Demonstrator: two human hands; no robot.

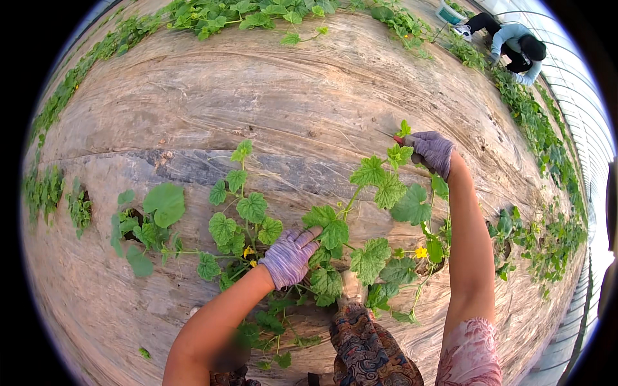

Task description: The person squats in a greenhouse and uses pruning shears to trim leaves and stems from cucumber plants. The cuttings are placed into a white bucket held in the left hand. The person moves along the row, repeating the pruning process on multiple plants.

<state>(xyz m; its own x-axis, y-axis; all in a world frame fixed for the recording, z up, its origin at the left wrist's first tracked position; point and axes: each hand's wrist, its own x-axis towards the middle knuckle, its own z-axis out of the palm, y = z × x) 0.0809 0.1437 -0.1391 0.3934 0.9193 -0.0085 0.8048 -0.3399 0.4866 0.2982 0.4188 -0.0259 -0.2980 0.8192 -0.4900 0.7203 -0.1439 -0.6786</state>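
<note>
My left hand [292, 255], in a striped knit glove, reaches in among the leaves of a vine plant [333, 234] at the centre; its fingertips touch a leaf and hide what may lie under them. To the upper right my right hand [429, 152], gloved too, is closed on a small tool with a red handle [399, 140] and a thin pointed metal end. A vine shoot [355, 199] runs up from the plant towards this hand, its leafy tip just beside the fingers. Yellow flowers [421, 252] show low on the right.
Plastic film [217, 106] covers the ground, wrinkled in places. More vine plants grow at the left [149, 229] and right [536, 241], and along the far row [260, 14]. A person [519, 46] crouches at the upper right near a bucket [450, 13]. My foot [354, 284] stands beside the central plant.
</note>
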